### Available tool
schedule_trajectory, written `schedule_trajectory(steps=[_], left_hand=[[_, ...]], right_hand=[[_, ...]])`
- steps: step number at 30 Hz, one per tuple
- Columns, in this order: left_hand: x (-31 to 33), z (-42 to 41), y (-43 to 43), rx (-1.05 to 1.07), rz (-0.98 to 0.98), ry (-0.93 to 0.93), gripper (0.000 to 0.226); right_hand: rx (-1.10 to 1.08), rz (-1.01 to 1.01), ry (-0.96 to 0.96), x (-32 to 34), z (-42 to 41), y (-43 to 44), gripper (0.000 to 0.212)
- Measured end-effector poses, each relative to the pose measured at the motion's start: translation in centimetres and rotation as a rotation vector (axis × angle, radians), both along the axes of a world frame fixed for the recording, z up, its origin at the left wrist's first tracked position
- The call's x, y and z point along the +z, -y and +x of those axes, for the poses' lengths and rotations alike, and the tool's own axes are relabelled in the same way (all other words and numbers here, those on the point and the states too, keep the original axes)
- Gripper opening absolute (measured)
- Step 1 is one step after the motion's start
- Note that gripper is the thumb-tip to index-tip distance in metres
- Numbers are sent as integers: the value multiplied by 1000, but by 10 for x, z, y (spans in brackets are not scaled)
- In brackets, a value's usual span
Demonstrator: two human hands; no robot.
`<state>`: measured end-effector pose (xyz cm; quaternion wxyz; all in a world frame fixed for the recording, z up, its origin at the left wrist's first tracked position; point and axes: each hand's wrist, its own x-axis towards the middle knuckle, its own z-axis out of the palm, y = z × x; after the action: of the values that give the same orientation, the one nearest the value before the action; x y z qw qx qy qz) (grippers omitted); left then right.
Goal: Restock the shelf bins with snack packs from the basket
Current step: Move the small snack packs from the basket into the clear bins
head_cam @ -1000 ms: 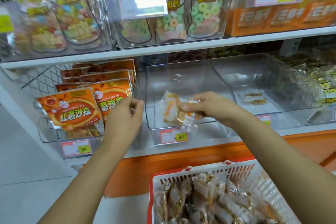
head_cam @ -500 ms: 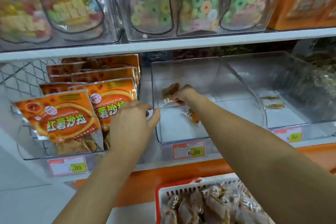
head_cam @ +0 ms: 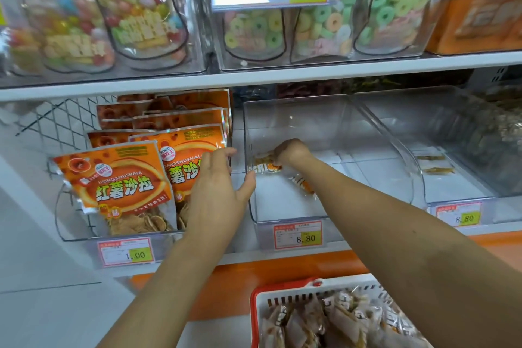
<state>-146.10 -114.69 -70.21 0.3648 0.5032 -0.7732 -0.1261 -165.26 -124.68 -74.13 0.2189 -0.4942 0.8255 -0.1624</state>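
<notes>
Orange bags (head_cam: 113,178): they stand in rows in the clear bin on the left, with round chips showing at the bottom.
Left price tag (head_cam: 127,253): it sits on the front of that bin and reads 1.00.
Left hand (head_cam: 217,195): the fingers are straight and a little apart, in front of the orange bags. The thumb sticks out and touches the left wall of the middle bin. It holds nothing.
Snack pack (head_cam: 264,164): it is low at the back left of the middle bin, under the right hand.
Right hand (head_cam: 291,151): it is deep inside the middle bin. The fingers curl down onto the snack pack (the fingertips are hidden).
Middle bin (head_cam: 324,121): clear, with 1 more pack (head_cam: 303,185) lying flat on its floor, just beside the right arm.
Middle price tag (head_cam: 298,234): it reads 8.80.
Basket (head_cam: 282,288): white with a red rim, low in front of the shelf, with many wrapped packs (head_cam: 324,322) in it.
Right bin (head_cam: 452,135): clear, with 2 small packs (head_cam: 432,164) lying on its floor.
</notes>
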Motion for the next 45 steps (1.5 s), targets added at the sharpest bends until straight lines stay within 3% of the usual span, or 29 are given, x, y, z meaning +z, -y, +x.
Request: schedule_trajectory(steps=[4, 6, 10, 13, 16, 21, 25, 28, 34, 37, 39, 42, 45], left_hand=[[-2, 1, 3, -20, 63, -102, 16], [-3, 2, 5, -33, 89, -133, 25], [-4, 2, 8, -64, 102, -161, 37], [-6, 3, 10, -76, 119, -194, 38], [-5, 3, 9, -82, 129, -203, 38], [-6, 5, 10, -100, 129, -202, 37], [-7, 5, 11, -102, 123, -203, 37], [-7, 5, 11, -98, 121, -204, 37], [-8, 4, 12, -104, 120, -216, 38], [-8, 4, 14, -111, 128, -225, 38], [-9, 4, 15, -116, 144, -232, 39], [-10, 5, 18, -126, 162, -247, 41], [-11, 8, 19, -144, 164, -255, 38]], right_hand=[[193, 38, -99, 9, -11, -13, 21], [216, 11, -246, 15, -26, -19, 5], [161, 162, -318, 25, -39, -37, 41], [232, 438, -382, 26, -38, -53, 62], [256, 496, -476, 22, -33, -57, 63], [340, 600, -470, 9, -31, -52, 56], [413, 605, -605, 10, -34, -50, 50], [391, 528, -653, 3, -41, -44, 66], [294, 397, -452, 6, -48, -37, 91], [196, 222, -354, 14, -38, -24, 68], [83, 139, -66, 14, -29, -12, 51], [-26, 196, 397, 8, -19, 3, 30], [-75, 254, 481, 2, -17, 9, 22]])
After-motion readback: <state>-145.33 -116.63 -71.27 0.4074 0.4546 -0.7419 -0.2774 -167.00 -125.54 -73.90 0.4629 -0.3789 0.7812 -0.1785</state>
